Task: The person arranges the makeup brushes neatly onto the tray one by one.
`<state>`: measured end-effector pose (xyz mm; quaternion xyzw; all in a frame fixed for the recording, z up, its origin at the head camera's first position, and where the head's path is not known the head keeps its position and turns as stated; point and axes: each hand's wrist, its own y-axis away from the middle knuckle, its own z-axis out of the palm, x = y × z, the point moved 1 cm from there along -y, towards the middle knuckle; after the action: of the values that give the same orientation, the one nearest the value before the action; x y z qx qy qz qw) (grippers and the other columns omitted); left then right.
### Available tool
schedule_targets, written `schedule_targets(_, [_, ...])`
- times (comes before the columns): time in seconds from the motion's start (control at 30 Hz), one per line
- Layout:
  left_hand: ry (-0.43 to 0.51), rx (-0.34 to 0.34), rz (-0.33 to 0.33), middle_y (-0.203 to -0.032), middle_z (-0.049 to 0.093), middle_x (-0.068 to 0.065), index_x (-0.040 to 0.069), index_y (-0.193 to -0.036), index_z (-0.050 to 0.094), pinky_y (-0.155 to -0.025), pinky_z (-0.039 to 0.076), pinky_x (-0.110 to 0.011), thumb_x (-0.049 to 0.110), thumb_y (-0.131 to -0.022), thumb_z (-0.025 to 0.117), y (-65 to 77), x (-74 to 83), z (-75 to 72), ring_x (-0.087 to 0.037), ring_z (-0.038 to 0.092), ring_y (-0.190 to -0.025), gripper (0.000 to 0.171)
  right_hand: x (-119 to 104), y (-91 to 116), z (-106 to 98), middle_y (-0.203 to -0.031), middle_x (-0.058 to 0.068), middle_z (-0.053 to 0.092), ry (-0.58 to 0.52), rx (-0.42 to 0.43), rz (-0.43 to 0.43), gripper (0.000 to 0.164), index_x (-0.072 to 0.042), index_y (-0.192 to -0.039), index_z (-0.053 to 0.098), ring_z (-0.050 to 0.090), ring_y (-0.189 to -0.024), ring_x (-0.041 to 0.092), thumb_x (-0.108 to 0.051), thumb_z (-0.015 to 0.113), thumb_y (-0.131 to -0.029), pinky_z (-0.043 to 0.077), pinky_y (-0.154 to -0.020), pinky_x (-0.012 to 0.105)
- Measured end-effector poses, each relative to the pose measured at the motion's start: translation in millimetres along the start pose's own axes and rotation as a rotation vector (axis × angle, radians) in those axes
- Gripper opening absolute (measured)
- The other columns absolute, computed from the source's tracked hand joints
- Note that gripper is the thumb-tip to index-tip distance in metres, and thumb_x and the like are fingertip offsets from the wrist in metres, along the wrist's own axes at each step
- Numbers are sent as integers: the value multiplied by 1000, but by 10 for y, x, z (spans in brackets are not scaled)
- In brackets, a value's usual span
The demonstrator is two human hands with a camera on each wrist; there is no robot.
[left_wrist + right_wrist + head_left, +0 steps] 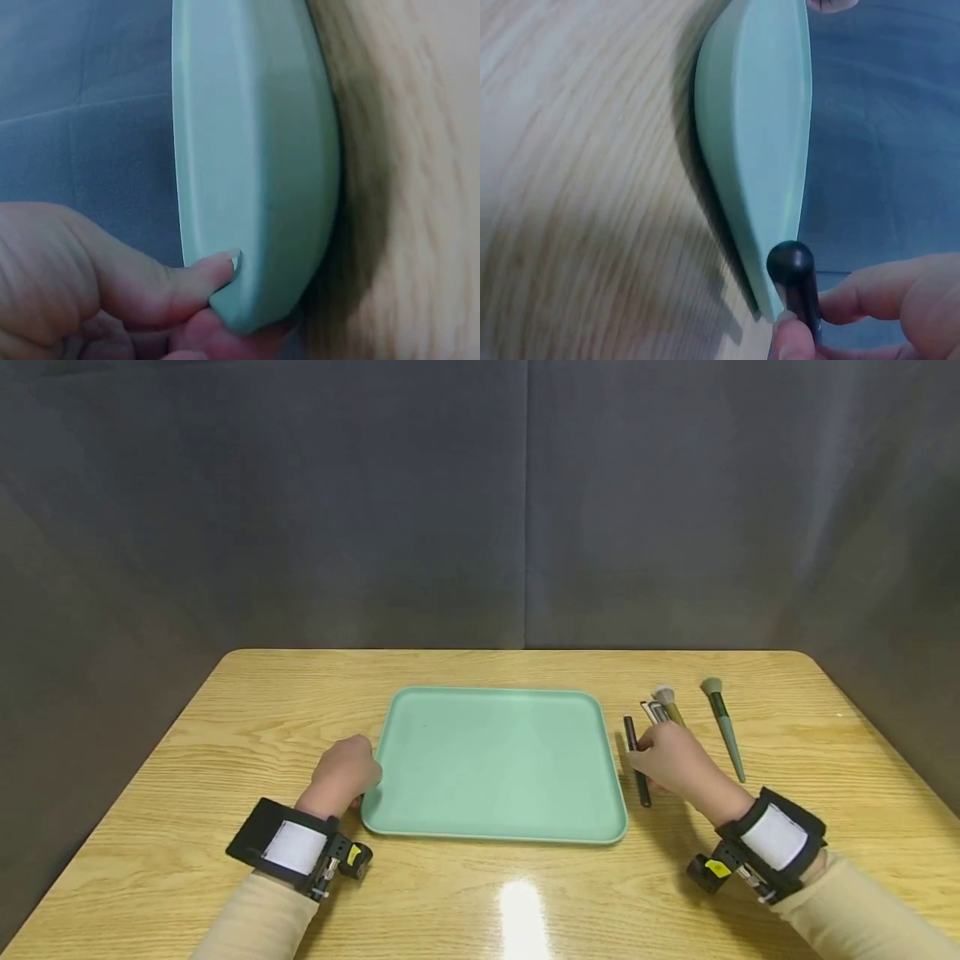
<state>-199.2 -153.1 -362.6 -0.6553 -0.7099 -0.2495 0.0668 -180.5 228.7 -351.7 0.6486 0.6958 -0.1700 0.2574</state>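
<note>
Head view: by the left hand (345,772), the near part of the green tray's (495,760) side edge is pinched between thumb and fingers, presumably so that the tray is steadied; by the right hand (670,758), a dark stick (643,789) is pinched around its middle, probably because it is best balanced there, just outside the opposite edge; whether it touches the table (450,902) cannot be told; the tray is set between the hands, so that it can be reached from both sides; beyond the right hand's knuckles, a pale-bristled brush (670,703) and slender tools (658,712) are grouped, partly hidden by that hand; to its right, a green brush (724,718) is laid apart, its bristles pointed away, perhaps so that they are not touched.
</note>
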Motion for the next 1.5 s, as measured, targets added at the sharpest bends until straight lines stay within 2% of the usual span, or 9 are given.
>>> schedule_targets(0.17, [29,-12,-3,-63,56,-14,-10,-88,57,-41,40,-22,-2,-88,48,12,0,-13,-16,52,-42,12,-54,32,34,-59,7,59,11,4,-1,18,8,-80,65,58,-47,15,-6,59,-89,47,-47,29])
schedule_targets(0.43, [24,-15,-23,-63,55,-14,-13,-91,58,-42,40,-23,-1,-89,48,32,15,-17,-16,52,-43,15,-192,56,87,-78,19,65,6,-7,-10,21,15,-92,63,62,-50,18,-5,59,-87,51,-47,31])
schedule_targets(0.53, [7,-10,-23,-64,56,-14,-12,-92,58,-43,41,-23,-1,-88,48,37,23,-18,-17,54,-45,15,-230,57,130,-77,19,65,-2,-10,-12,19,15,-90,63,62,-50,18,-3,60,-86,51,-47,31])
schedule_targets(0.6, [3,-5,-20,-65,56,-14,-12,-93,58,-43,41,-24,-1,-88,48,42,24,-15,-18,55,-46,16,-255,60,167,-71,15,63,3,-13,-9,17,13,-88,64,60,-48,16,-4,60,-87,50,-46,30])
schedule_targets(0.7, [-4,2,-16,-65,56,-15,-12,-94,58,-43,42,-25,-1,-88,47,48,22,-5,-19,55,-46,17,-291,61,227,-59,7,56,15,-9,0,15,6,-76,61,54,-44,13,-3,60,-87,47,-43,28])
schedule_targets(0.87, [-14,7,-22,-65,55,-14,-12,-93,59,-44,42,-26,-1,-88,46,49,20,17,-20,54,-49,17,-341,49,309,-53,3,48,29,-22,20,26,-5,-61,49,48,-42,11,-2,58,-85,44,-41,25])
schedule_targets(1.03, [-34,20,-30,-66,52,-12,-8,-86,58,-48,40,-27,-1,-88,47,39,40,22,-20,51,-55,13,-363,26,371,-47,2,48,80,-52,3,28,-6,-58,47,49,-38,11,1,56,-84,42,-40,25])
schedule_targets(1.2, [-46,15,-41,-67,51,-11,-8,-89,58,-49,40,-27,0,-88,47,31,48,26,-19,50,-57,14,-365,13,417,-45,2,49,99,-85,9,25,-4,-60,51,48,-35,10,3,55,-83,43,-39,25])
schedule_targets(1.5, [-56,6,-54,-68,52,-12,-8,-89,58,-50,42,-28,0,-89,48,35,35,28,-21,51,-58,13,-363,-7,456,-50,7,53,112,-69,15,24,-3,-65,50,50,-36,11,1,56,-88,45,-39,26])
